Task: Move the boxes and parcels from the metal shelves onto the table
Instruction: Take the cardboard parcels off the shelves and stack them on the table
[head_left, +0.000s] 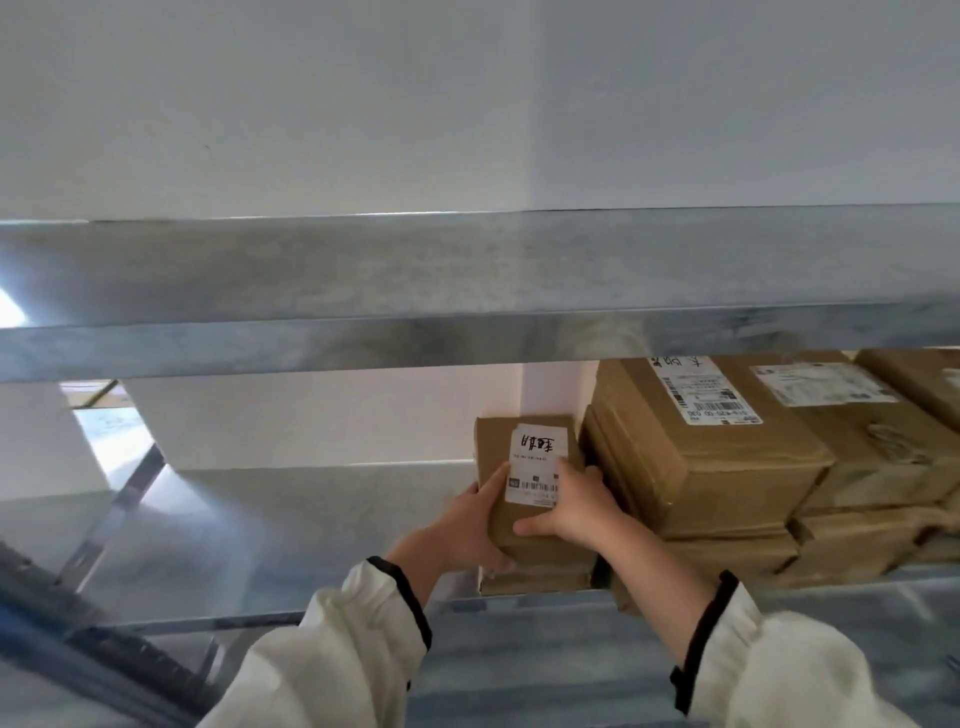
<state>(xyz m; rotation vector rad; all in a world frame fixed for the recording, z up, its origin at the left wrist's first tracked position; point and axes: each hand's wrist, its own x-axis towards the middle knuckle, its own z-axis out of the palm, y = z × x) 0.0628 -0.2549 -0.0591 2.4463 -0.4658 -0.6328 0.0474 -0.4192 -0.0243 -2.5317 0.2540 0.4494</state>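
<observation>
Cream sleeves (358, 639) at six o'clock lead to our left hand (467, 525) and right hand (571, 506), both clasped around a small brown cardboard box (524, 540) with a white barcode label (535, 465), on the metal shelf (311, 519) beside stacked parcels (727, 467) at three o'clock.

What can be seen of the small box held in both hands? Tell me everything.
The small box is plain brown cardboard, tilted up at the near end. A white label on top carries black handwriting and a barcode. The left hand grips its left side, the right hand its right side and near edge. It sits on another flat box at the shelf's edge, beside taller stacked boxes.
</observation>
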